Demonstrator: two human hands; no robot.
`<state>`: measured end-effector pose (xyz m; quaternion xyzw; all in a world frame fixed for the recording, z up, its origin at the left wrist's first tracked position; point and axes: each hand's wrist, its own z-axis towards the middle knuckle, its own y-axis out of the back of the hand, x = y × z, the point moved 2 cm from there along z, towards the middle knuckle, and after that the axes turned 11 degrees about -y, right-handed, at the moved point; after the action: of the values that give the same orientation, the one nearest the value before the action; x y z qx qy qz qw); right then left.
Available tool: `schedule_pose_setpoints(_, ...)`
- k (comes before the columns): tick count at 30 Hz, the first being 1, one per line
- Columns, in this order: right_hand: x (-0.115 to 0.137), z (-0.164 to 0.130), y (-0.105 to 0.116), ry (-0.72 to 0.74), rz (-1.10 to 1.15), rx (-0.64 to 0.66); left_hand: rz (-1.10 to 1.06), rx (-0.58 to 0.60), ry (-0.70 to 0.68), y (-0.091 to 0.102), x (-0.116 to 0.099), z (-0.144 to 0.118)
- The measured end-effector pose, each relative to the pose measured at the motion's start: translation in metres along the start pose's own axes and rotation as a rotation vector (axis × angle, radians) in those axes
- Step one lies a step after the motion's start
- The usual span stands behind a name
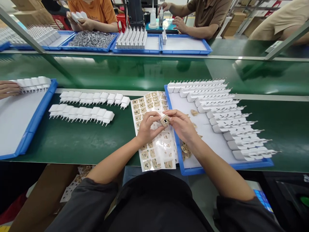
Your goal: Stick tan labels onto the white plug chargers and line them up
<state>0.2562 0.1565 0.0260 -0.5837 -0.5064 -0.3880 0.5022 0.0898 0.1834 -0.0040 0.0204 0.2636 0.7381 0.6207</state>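
Note:
My left hand [147, 128] is closed around a small white charger [164, 120], whose end face is tan with a dark slot and faces me. At the charger's right edge, the thumb and fingers of my right hand [183, 126] pinch it. Both hands are above a sheet of tan stickers [147, 164], which has bare backing in places. Close by on the right is a blue-rimmed tray [212, 141] with slanting rows of white plug chargers [217, 106]. Loose tan pieces [185, 149] lie in its near left part, partly hidden by my right forearm.
Two rows of white chargers [82, 112] lie on the green bench [84, 138] to my left. Another blue tray [31, 129] stands farther left, with another person's hand [9, 89] at its chargers. Across the line, two people work behind trays of metal parts [90, 39] and chargers.

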Motion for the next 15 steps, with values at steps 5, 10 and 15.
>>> schedule_pose_setpoints(5,0.007,-0.003,0.008,0.213,-0.297,-0.061,-0.069,0.006,0.052,0.000,0.000,0.000)
schedule_pose_setpoints(10,0.023,-0.008,0.012,0.616,-0.713,-0.129,-0.193,0.025,0.132,-0.003,-0.002,0.000)
schedule_pose_setpoints(15,0.028,-0.009,0.016,0.636,-0.745,-0.080,-0.228,0.057,0.156,-0.004,-0.006,0.003)
